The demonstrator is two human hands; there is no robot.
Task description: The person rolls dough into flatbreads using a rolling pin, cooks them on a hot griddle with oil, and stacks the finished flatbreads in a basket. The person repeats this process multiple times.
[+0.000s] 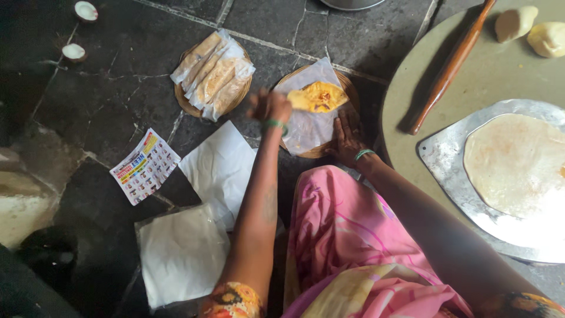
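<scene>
Rolling pin [450, 65] and dough balls [532, 30] lie near rolled flatbread [515, 165].

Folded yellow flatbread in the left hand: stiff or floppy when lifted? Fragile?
Probably floppy: the folded yellow flatbread bends where the left hand lifts its edge. Likely light for its size, since one hand raises it from one side. It may slide easily, as it sits over a clear plastic sheet that the right hand presses flat. Tearing looks possible; thickness is unclear.

left hand [269, 106] grips yellow flatbread [318, 96] | right hand [346, 140] on plastic sheet [306, 132]
</scene>
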